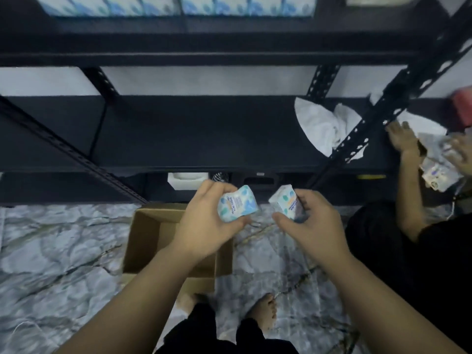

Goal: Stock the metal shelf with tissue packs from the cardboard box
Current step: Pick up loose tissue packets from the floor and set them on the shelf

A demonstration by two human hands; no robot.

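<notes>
One black metal shelf [204,134] is standing ahead, one open cardboard box [150,241] is sitting on the floor below. The left hand [204,221] and right hand [311,226] are each gripping one tissue pack [236,204] [286,200], fingers curling round, above the box.

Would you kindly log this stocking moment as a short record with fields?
left hand: left hand grips a small blue-and-white tissue pack
right hand: right hand grips a second small white tissue pack
box: open brown cardboard box on the marbled floor, below the left hand
shelf: black metal shelf, middle tier, holds a crumpled white cloth at its right
upper tier: row of blue-and-white packs
</notes>
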